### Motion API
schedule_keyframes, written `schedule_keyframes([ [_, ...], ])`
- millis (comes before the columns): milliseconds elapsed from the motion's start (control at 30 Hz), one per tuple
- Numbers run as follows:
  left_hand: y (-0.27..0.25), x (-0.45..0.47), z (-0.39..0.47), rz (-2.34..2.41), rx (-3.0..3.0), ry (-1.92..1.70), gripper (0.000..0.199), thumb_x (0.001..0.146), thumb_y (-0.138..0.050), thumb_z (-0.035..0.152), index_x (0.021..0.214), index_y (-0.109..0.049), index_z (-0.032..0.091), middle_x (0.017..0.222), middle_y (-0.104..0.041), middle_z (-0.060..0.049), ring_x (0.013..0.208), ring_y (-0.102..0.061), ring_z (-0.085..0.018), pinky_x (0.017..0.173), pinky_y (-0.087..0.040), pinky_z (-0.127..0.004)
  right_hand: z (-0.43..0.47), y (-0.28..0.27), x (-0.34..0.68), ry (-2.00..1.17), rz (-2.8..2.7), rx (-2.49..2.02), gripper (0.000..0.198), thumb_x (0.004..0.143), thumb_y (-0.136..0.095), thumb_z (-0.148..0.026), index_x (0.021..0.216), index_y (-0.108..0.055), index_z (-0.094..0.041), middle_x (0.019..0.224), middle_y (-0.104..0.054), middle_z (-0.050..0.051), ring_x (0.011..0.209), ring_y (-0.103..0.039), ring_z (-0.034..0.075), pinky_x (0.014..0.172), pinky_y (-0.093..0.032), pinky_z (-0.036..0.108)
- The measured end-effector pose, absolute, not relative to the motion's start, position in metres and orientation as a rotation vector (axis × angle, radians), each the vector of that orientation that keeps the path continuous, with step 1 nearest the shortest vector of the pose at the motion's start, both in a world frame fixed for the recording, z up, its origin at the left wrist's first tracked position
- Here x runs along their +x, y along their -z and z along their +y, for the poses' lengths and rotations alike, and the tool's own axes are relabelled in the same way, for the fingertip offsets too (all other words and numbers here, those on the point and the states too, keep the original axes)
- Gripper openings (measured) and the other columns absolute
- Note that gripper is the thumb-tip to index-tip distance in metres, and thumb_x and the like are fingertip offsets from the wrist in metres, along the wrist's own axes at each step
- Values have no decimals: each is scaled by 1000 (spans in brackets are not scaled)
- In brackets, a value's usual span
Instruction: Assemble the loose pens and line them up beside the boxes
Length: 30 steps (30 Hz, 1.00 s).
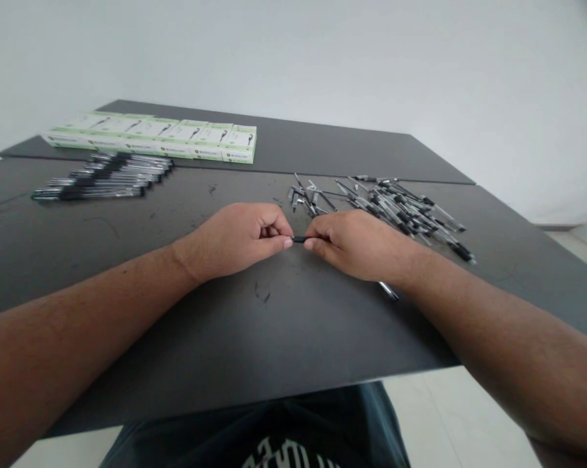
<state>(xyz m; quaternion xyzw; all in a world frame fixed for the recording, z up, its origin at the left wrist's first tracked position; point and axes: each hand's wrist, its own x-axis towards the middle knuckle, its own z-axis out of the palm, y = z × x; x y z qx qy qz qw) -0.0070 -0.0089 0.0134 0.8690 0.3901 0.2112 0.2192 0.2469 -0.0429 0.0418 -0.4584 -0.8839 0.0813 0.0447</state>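
Observation:
Between my two hands, above the middle of the dark table, is a pen whose black grip part shows in the gap. My left hand pinches its left end between thumb and forefinger. From the other side, my right hand is closed round the pen, hiding much of it; a clear shaft end shows below that hand, though I cannot tell whether it belongs to the same pen. Just beyond my hands lie small loose pen parts, some clear and some dark.
A jumbled heap of clear pens with black grips lies at the right. At the left, several pens lie side by side in a row. Behind them stands a row of white and green boxes. The table's front edge is close to my body.

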Motion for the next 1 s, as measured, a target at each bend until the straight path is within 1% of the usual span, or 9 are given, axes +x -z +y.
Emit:
schedule_keyframes([
  [200,-15,-7,-10,1098,2390,-594,24,92,-68,47,95,-79,26,84,-83,1,77,-74,-19,74,-50,-31,-42,-39,248,-325,-2571,-1417,16,104,-79,-30,118,-82,-24,97,-85,2,83,-71,21,75,-44,32],
  [267,-15,-6,-11,1095,2394,-610,24,92,-68,47,94,-79,26,85,-83,1,78,-75,-19,75,-50,-31,-43,-40,248,-302,-2598,-1424,11,106,-75,-30,112,-82,-23,94,-84,3,82,-71,20,74,-43,32],
  [400,-15,-5,-11,1089,2404,-649,23,93,-67,46,93,-78,25,87,-83,0,81,-75,-19,77,-49,-32,-43,-41,248,-256,-2639,-1373,22,114,-64,-33,111,-84,-22,96,-85,6,86,-73,22,77,-44,34],
  [533,-14,-6,-10,1082,2406,-663,22,93,-68,45,93,-78,25,87,-82,-1,80,-74,-19,76,-49,-32,-43,-40,249,-308,-2542,-1390,16,104,-79,-32,117,-83,-23,97,-85,3,84,-73,21,76,-45,32],
  [600,-14,-6,-10,1081,2402,-661,22,94,-69,45,94,-78,25,88,-82,-1,81,-74,-19,77,-49,-32,-43,-41,249,-285,-2578,-1403,12,106,-76,-31,111,-83,-23,95,-85,3,81,-72,20,75,-44,33],
  [700,-14,-7,-10,1088,2400,-662,22,94,-68,45,94,-77,25,88,-82,-1,81,-74,-19,77,-49,-32,-43,-42,249,-241,-2625,-1389,22,113,-65,-32,110,-85,-22,97,-85,6,84,-72,22,77,-44,34],
  [800,-15,-6,-10,1103,2399,-654,23,94,-67,46,94,-77,25,87,-82,-1,81,-74,-19,76,-48,-31,-43,-42,249,-283,-2552,-1400,18,108,-74,-31,121,-83,-22,100,-86,4,87,-74,21,78,-45,32],
  [867,-15,-6,-10,1106,2401,-646,24,93,-67,46,93,-77,25,87,-82,0,81,-74,-19,76,-48,-31,-43,-42,249,-291,-2553,-1429,17,106,-77,-31,119,-83,-22,99,-86,4,86,-74,21,77,-44,32],
  [1000,-15,-5,-11,1112,2403,-638,24,93,-66,46,94,-77,24,87,-82,0,81,-74,-19,77,-48,-31,-43,-42,248,-223,-2663,-1421,26,116,-61,-32,115,-84,-21,104,-87,8,93,-75,24,80,-44,34],
])
